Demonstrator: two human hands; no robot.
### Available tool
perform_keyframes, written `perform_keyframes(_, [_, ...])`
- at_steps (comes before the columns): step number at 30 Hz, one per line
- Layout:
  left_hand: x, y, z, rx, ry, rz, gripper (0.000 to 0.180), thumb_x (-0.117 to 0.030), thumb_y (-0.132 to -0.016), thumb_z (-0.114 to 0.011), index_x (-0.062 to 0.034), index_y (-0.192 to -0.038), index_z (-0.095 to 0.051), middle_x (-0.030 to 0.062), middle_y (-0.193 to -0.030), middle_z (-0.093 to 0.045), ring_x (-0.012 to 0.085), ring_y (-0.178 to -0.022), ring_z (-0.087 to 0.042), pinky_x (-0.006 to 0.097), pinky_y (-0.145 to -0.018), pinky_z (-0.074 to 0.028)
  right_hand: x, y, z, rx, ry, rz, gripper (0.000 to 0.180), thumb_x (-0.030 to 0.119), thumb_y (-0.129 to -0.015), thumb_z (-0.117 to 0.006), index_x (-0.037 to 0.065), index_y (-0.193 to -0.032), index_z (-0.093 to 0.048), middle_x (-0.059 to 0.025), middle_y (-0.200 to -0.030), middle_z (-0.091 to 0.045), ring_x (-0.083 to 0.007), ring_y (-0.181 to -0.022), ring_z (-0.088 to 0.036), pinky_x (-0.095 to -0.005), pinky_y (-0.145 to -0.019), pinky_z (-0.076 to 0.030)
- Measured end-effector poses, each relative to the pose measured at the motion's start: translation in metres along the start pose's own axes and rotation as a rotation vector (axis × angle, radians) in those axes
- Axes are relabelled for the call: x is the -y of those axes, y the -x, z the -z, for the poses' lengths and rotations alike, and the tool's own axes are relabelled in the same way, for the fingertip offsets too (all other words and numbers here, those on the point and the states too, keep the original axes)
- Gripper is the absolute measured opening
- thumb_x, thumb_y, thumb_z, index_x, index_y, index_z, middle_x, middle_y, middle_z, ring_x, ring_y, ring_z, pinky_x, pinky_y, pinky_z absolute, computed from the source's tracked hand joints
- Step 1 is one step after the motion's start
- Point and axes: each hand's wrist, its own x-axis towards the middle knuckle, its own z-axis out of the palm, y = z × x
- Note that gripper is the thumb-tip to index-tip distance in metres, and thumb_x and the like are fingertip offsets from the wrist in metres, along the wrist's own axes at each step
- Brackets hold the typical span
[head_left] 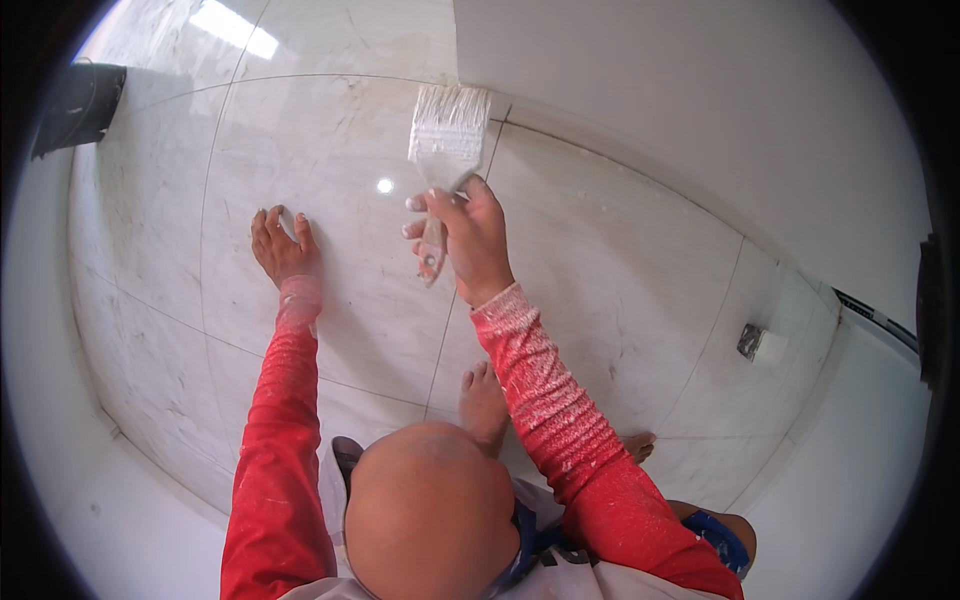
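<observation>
A wide, flat paintbrush (449, 128) is gripped by its handle in my right hand (477, 232). White paint coats its bristles and ferrule, and the bristles point away from me, close to the lower edge of the white wall (680, 95). The handle end, stained reddish with a hole in it, sticks out below my fingers. Out to the left, my left hand (286, 248) hovers over or rests on the floor; I cannot tell which. Its fingers are loosely bent, the thumb stands apart, and nothing shows in it. White specks cover both red sleeves.
Pale, smudged floor tiles (330, 130) lie under me, with my bent bare knee (430, 505) and bare feet low in view. At the far left stands a black bucket (84, 108). A small black-and-white block-like piece (762, 344) lies on the right near a wall.
</observation>
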Motion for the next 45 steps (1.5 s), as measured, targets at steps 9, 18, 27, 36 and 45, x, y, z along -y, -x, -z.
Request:
perform_keyframes(9, [0.000,-0.001,0.000,0.018,0.005,0.028,0.041,-0.035,-0.097,-0.052,-0.0081,-0.128,-0.054,0.0197,-0.143,-0.045,0.0353,-0.136,-0.038,0.047,-0.113,-0.028,-0.016,-0.039,0.037,-0.084,0.275,0.234,0.028,0.013,-0.097,-0.060,0.003,-0.121,-0.050,-0.0099,-0.102,-0.068,-0.0170,-0.083,-0.069,-0.0299,-0.065,-0.056])
perform_keyframes(18, [0.001,-0.001,0.001,0.009,0.010,0.012,0.042,-0.035,-0.097,-0.052,-0.0073,-0.128,-0.054,0.0200,-0.143,-0.044,0.0353,-0.136,-0.037,0.047,-0.113,-0.027,-0.020,-0.048,0.041,-0.085,0.102,0.104,0.032,0.015,-0.098,-0.058,0.002,-0.125,-0.048,-0.0127,-0.105,-0.066,-0.0215,-0.084,-0.069,-0.0335,-0.065,-0.058])
perform_keyframes(27, [0.001,0.000,0.001,-0.001,0.015,0.009,0.042,-0.035,-0.097,-0.052,-0.0073,-0.128,-0.054,0.0198,-0.143,-0.044,0.0354,-0.136,-0.037,0.046,-0.113,-0.027,-0.010,0.005,0.048,-0.041,0.106,-0.003,0.026,0.014,-0.097,-0.059,0.002,-0.118,-0.049,-0.0111,-0.097,-0.066,-0.0191,-0.075,-0.069,-0.0309,-0.057,-0.056])
perform_keyframes(36, [-0.004,-0.002,0.007,0.101,0.028,0.089,0.043,-0.035,-0.097,-0.051,-0.0093,-0.131,-0.051,0.0170,-0.148,-0.039,0.0333,-0.141,-0.030,0.045,-0.115,-0.025,0.020,0.009,0.054,-0.163,-0.021,0.060,0.021,0.017,-0.096,-0.059,0.003,-0.109,-0.051,-0.0122,-0.096,-0.065,-0.0215,-0.073,-0.069,-0.0333,-0.055,-0.057])
perform_keyframes(45, [-0.003,0.000,0.005,0.097,0.010,0.077,0.045,-0.035,-0.097,-0.051,-0.0074,-0.133,-0.049,0.0167,-0.148,-0.038,0.0322,-0.141,-0.030,0.045,-0.116,-0.025,0.007,0.039,0.059,-0.366,-0.228,0.239,0.016,0.016,-0.096,-0.058,0.003,-0.104,-0.051,-0.0091,-0.086,-0.063,-0.0181,-0.062,-0.065,-0.0337,-0.051,-0.057])
